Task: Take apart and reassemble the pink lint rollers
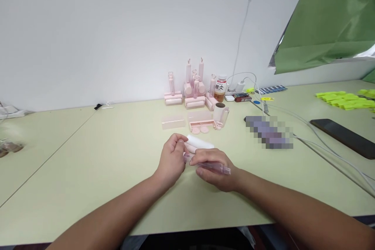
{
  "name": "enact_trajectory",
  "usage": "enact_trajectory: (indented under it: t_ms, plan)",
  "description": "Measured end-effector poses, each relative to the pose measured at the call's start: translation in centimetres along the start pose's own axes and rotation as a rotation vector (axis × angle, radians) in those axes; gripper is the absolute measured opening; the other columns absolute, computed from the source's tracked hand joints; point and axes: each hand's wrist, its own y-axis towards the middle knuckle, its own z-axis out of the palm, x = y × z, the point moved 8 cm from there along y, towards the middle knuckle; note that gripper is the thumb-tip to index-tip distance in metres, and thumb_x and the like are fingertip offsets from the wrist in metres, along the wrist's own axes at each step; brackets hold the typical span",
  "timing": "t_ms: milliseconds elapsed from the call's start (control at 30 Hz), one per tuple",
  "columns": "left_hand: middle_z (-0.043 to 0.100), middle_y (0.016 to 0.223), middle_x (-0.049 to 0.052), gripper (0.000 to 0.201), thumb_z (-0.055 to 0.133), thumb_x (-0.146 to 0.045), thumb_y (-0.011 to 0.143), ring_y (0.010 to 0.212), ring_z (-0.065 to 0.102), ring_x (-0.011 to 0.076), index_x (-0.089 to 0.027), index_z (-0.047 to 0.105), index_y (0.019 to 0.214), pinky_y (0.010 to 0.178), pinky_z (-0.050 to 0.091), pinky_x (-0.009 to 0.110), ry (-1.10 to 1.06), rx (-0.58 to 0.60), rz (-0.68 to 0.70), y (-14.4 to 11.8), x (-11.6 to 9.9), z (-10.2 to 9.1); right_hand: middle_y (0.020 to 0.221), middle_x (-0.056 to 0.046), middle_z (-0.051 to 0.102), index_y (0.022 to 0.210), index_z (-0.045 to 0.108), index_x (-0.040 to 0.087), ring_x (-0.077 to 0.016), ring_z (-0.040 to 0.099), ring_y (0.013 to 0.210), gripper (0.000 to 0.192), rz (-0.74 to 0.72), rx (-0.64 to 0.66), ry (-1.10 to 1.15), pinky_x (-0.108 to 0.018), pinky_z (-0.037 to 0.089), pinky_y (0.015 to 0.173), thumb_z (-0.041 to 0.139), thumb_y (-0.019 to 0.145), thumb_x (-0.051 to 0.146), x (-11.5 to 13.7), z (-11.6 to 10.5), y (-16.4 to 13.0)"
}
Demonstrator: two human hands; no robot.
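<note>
The translucent pinkish-purple tube (216, 167) is at the near middle of the desk (111, 156), lying slantwise between the fingers and thumb of the right hand (223, 181), which is closed around it with the narrow tip sticking out toward the wrist. The left hand (172, 158) has its fingers drawn together in a pinch at the tube's other end, beside a pale pink piece (190, 147); exactly which part it grips I cannot tell. The tube looks like thin, clear plastic: probably light and stiff, smooth enough to slip or roll, and liable to crack if squeezed or bent hard. The thicker middle of its barrel seems the best place to take hold, with light finger pressure, sparing the slender tip. Just beyond the fingers is a white roll (200, 141), likely light and softer, easily dented, so better held by its ends. Farther out lie a pink tray (202, 124), flat pink discs (202, 129) and a clear cover (173, 123), and near the wall stand pink rollers (195, 101) and a labelled bottle (220, 88).
</note>
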Motion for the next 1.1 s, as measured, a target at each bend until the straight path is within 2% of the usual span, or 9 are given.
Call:
enact_trajectory:
  t_ms: [133, 233, 400, 533, 700, 800, 900, 1000, 1100]
  plan:
    - [0.045, 0.054, -0.008, 0.016, 0.048, -0.036, 0.087, 0.036, 0.031, 0.0057, -0.021, 0.052, 0.091, 0.039, 0.027, 0.019, -0.012, 0.061, 0.000, -0.6, 0.1, 0.8, 0.075, -0.001, 0.064, 0.100, 0.064, 0.019, -0.0110, 0.052, 0.060, 0.016, -0.114, 0.026, -0.129, -0.023, 0.044, 0.057, 0.056, 0.086, 0.019, 1.1, 0.7, 0.3]
    - [0.045, 0.056, -0.008, 0.023, 0.048, -0.044, 0.090, 0.041, 0.036, 0.0075, -0.022, 0.051, 0.094, 0.042, 0.032, 0.020, 0.025, 0.171, 0.044, -0.4, -0.2, 1.3, 0.085, -0.002, 0.068, 0.102, 0.062, 0.021, -0.0121, 0.059, 0.069, 0.016, -0.049, 0.058, -0.198, -0.024, 0.047, 0.065, 0.057, 0.087, 0.025, 0.5, 0.9, 0.6]
    - [0.065, 0.098, 0.007, 0.035, 0.034, -0.043, 0.099, 0.089, 0.061, 0.0183, -0.019, 0.058, 0.104, 0.079, 0.050, 0.034, 0.516, 0.119, 0.540, 1.4, -3.3, -1.2, 0.089, -0.003, 0.066, 0.111, 0.060, 0.020, -0.0114, 0.059, 0.067, 0.027, 0.218, -0.007, -0.108, -0.024, 0.047, 0.063, 0.063, 0.089, 0.034, -1.5, -1.1, 0.1]
    - [0.058, 0.135, 0.011, 0.033, 0.038, -0.032, 0.099, 0.129, 0.048, 0.0264, -0.021, 0.058, 0.122, 0.107, 0.036, 0.047, 1.035, 0.326, 0.773, 1.5, -2.3, 0.2, 0.080, -0.003, 0.066, 0.097, 0.063, 0.017, -0.0131, 0.059, 0.064, 0.033, 0.257, 0.114, -0.043, -0.024, 0.045, 0.058, 0.068, 0.084, 0.047, -1.5, -1.0, -0.1]
    - [0.050, 0.144, 0.011, 0.041, 0.046, -0.031, 0.095, 0.131, 0.044, 0.0301, -0.023, 0.051, 0.134, 0.105, 0.033, 0.049, 1.261, 0.443, 0.772, 0.9, -0.7, 2.2, 0.067, 0.000, 0.051, 0.071, 0.050, 0.019, -0.0131, 0.046, 0.064, 0.040, 0.088, 0.181, -0.104, -0.027, 0.040, 0.062, 0.055, 0.089, 0.055, 0.2, 0.1, 0.4]
    - [0.061, 0.122, 0.012, 0.040, 0.056, -0.031, 0.087, 0.109, 0.053, 0.0290, -0.022, 0.056, 0.125, 0.092, 0.038, 0.045, 1.296, 0.413, 0.718, 0.8, -1.1, 2.0, 0.065, 0.003, 0.042, 0.075, 0.048, 0.019, -0.0113, 0.038, 0.060, 0.037, 0.174, 0.231, -0.124, -0.025, 0.033, 0.056, 0.053, 0.090, 0.052, -0.5, 0.5, 0.2]
    - [0.059, 0.101, 0.009, 0.037, 0.064, -0.039, 0.078, 0.094, 0.052, 0.0273, -0.021, 0.062, 0.111, 0.083, 0.039, 0.042, 1.320, 0.403, 0.677, 0.8, -1.6, 1.4, 0.065, 0.005, 0.041, 0.086, 0.053, 0.018, -0.0105, 0.036, 0.058, 0.032, 0.237, 0.308, -0.114, -0.024, 0.030, 0.054, 0.055, 0.091, 0.050, -1.2, 0.9, -0.1]
    - [0.056, 0.103, 0.010, 0.036, 0.063, -0.045, 0.077, 0.094, 0.051, 0.0270, -0.019, 0.061, 0.103, 0.080, 0.041, 0.038, 1.273, 0.435, 0.657, 0.6, -1.6, 1.4, 0.068, 0.004, 0.044, 0.093, 0.057, 0.017, -0.0109, 0.039, 0.060, 0.032, 0.236, 0.415, -0.100, -0.024, 0.032, 0.057, 0.050, 0.094, 0.048, -1.2, 1.7, -0.5]
    - [0.059, 0.108, 0.012, 0.046, 0.063, -0.046, 0.077, 0.092, 0.055, 0.0278, -0.018, 0.057, 0.113, 0.072, 0.042, 0.035, 1.194, 0.431, 0.552, 0.8, -0.9, 1.8, 0.070, 0.003, 0.046, 0.090, 0.059, 0.017, -0.0114, 0.041, 0.063, 0.026, 0.206, 0.511, -0.080, -0.024, 0.034, 0.058, 0.050, 0.094, 0.041, -0.9, 2.7, -0.8]
